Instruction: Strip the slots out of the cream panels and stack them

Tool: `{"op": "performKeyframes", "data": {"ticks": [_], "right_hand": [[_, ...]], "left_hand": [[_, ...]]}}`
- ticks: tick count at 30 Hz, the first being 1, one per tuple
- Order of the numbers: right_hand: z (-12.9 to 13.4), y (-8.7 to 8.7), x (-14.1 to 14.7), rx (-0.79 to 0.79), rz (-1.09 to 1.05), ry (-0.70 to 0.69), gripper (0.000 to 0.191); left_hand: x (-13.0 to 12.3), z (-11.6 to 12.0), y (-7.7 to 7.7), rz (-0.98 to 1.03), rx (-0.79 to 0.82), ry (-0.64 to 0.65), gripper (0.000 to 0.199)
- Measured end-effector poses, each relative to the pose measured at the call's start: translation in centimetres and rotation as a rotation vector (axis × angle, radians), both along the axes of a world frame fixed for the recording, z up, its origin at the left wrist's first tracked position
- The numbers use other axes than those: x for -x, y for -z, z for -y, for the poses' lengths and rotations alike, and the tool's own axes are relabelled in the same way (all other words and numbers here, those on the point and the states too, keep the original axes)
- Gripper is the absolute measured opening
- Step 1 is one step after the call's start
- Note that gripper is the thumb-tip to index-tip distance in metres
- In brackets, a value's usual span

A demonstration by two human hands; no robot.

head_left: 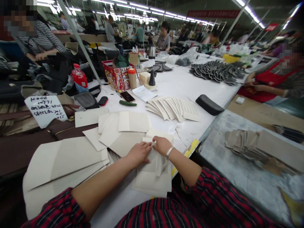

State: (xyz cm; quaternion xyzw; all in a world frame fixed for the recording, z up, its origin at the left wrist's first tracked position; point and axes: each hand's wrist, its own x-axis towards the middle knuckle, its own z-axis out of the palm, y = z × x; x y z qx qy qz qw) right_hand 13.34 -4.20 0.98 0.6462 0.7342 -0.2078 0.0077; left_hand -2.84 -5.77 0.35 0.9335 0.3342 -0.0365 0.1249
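Cream card-like panels lie in a stack (152, 183) at the table's near edge, and both my hands are over its upper part. My left hand (139, 152) rests on the top panel, fingers stretched out and the thumb apart. My right hand (162, 145), with a bracelet at the wrist, pinches the edge of a narrow pale strip on that panel. The fingertips of both hands almost meet there. Beyond my left hand, more cream panels (134, 121) overlap. Large curved panels (64, 158) are piled at the left.
Several fanned cream pieces (168, 107) lie farther back, near a black curved case-like piece (209, 105). A phone (127, 97), a red patterned box (116, 74) and a red-labelled bottle (79, 77) stand back left. A co-worker in a red apron (266, 82) sits at right.
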Motion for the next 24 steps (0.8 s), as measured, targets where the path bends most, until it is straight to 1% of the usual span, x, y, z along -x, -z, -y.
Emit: {"op": "performKeyframes", "data": {"ticks": [3,6,8,10,12,13,14,15,18,19,20,21,22,24], "right_hand": [[0.2,-0.1,0.6,0.03,0.049,-0.075,0.015],[2.5,-0.5,0.8,0.052,0.008,-0.225,0.01],[4.2,-1.3,0.6,0.033,-0.064,-0.285,0.01],[5.1,-2.1,0.4,-0.045,-0.124,-0.256,0.012],[5.7,-2.6,0.4,-0.126,-0.159,-0.174,0.014],[6.2,-2.6,0.5,-0.121,-0.183,-0.152,0.015],[7.2,-2.5,0.8,-0.072,-0.213,-0.156,0.014],[8.6,-2.2,1.1,0.027,-0.25,-0.197,0.013],[14.1,-1.3,2.1,0.43,-0.397,-0.439,0.009],[15.4,-1.1,2.2,0.483,-0.452,-0.463,0.009],[16.2,-1.0,2.1,0.482,-0.502,-0.443,0.01],[16.1,-1.1,1.9,0.427,-0.54,-0.375,0.011],[15.3,-1.2,1.6,0.333,-0.559,-0.274,0.012],[11.8,-1.5,0.8,0.138,-0.513,-0.061,0.021]], "left_hand": [[0.1,-0.1,0.9,0.011,-0.014,0.008,0.062],[0.6,0.2,1.3,0.06,-0.014,-0.027,0.059],[0.9,0.4,1.2,0.088,-0.007,-0.036,0.06],[1.1,0.6,0.8,0.095,0.014,0.0,0.07],[1.2,0.7,0.4,0.081,0.035,0.044,0.081],[1.1,0.7,0.3,0.07,0.036,0.048,0.083],[1.0,0.8,0.3,0.058,0.03,0.039,0.082],[0.9,0.9,0.3,0.046,0.022,0.026,0.081],[0.9,1.2,0.8,0.022,-0.001,0.007,0.078],[0.9,1.3,0.9,0.023,-0.003,0.011,0.079],[1.0,1.4,1.0,0.031,0.0,0.015,0.079],[1.1,1.3,1.0,0.049,0.007,0.016,0.079],[1.2,1.2,1.0,0.076,0.019,0.007,0.076],[1.2,0.7,0.7,0.146,0.045,-0.056,0.064]]}}
